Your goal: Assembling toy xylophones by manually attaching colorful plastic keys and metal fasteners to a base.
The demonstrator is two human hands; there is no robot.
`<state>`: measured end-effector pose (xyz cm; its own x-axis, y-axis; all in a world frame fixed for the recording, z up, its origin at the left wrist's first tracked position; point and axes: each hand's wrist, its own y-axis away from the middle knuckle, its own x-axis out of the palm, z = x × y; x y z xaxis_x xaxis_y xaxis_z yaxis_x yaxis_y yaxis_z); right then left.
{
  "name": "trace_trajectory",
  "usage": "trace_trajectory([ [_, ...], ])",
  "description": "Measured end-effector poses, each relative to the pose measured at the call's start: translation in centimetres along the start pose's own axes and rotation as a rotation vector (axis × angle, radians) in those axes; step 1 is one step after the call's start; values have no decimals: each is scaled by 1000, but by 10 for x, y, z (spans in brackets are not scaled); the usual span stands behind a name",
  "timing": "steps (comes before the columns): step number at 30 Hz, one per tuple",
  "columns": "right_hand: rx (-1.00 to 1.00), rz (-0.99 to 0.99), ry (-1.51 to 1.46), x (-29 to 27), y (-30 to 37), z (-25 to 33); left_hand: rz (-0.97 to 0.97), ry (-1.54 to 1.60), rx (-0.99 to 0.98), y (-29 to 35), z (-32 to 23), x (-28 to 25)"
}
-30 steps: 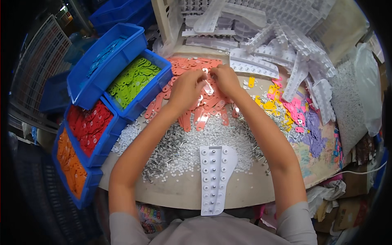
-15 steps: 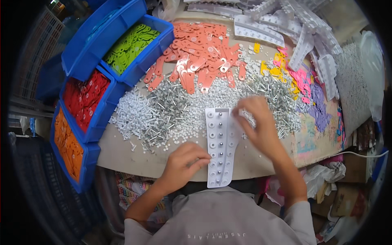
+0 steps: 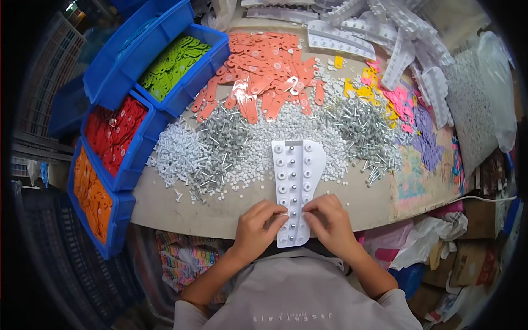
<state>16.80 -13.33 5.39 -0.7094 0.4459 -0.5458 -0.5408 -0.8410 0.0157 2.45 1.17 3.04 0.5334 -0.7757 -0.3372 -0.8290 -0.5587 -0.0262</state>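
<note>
A white plastic holder point(image 3: 293, 165) with one rounded side stands in front of me at the table's near edge. Round white washers sit along both its sides, and a row of metal pin heads runs down its middle channel. My left hand point(image 3: 257, 225) is closed in a pinch over the left row. Over the right row, my right hand point(image 3: 331, 224) pinches the same way, level with the left. Whatever lies between the fingertips is too small or hidden to make out. Loose white washers point(image 3: 261, 162) lie just beyond the holder.
Heaps of metal rivets point(image 3: 368, 132), white plastic pins point(image 3: 179, 151) and coral strips point(image 3: 264, 71) cover the table point(image 3: 220, 212). Blue bins point(image 3: 124, 187) with green, red and orange strips stand left. More white holders point(image 3: 338, 41) pile up at the back right, near purple pieces point(image 3: 429, 137).
My right hand has come down from the holder's upper right to its lower right side. My left hand has shifted slightly right. The view has shifted a little.
</note>
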Motion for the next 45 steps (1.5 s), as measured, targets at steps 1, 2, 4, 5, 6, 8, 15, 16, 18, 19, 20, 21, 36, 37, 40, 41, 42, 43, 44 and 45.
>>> trace_trajectory([
  [1,-5,-4,2,1,0,-1,-11,15,-125,1,-2,1],
  [2,7,-15,6,3,1,-3,-13,15,-120,2,2,2],
  [4,16,-29,13,5,3,-6,-31,-98,69,2,10,2],
  [5,-117,-65,140,7,4,-10,-32,-98,74,2,10,1],
  [6,-249,-101,269,9,5,-13,-54,-255,233,1,8,-1],
  [8,-345,-145,343,13,6,-19,-76,-408,396,-2,8,-3],
  [15,-381,-96,113,11,-1,-41,69,-83,272,-12,24,-9],
  [16,-417,-105,117,12,0,-42,92,-41,244,-12,24,-9],
  [18,-450,-132,164,13,5,-39,30,23,163,-10,19,-11],
  [19,-477,-156,211,13,6,-37,-29,89,77,-12,14,-12],
  [20,-462,-182,180,11,5,-36,-29,88,83,-20,10,-19],
  [21,-465,-185,182,8,2,-35,-83,-47,186,-37,4,-30],
  [36,-246,-164,495,-96,-178,-21,-159,-621,407,-384,49,-12],
  [37,-256,-206,503,-97,-201,-29,-130,-683,385,-397,56,-9],
  [40,-220,-248,564,-103,-267,-68,-52,-789,350,-415,58,-2],
  [41,-217,-249,565,-104,-284,-78,-9,-838,334,-417,57,-1],
  [42,-222,-274,567,-101,-300,-86,-8,-841,332,-418,56,-1],
  [43,-228,-295,568,-98,-311,-89,7,-848,309,-417,53,-3],
  [44,-229,-292,564,-94,-317,-92,22,-855,286,-414,51,-5],
  [45,-182,-268,596,-89,-322,-93,22,-858,278,-409,46,-8],
])
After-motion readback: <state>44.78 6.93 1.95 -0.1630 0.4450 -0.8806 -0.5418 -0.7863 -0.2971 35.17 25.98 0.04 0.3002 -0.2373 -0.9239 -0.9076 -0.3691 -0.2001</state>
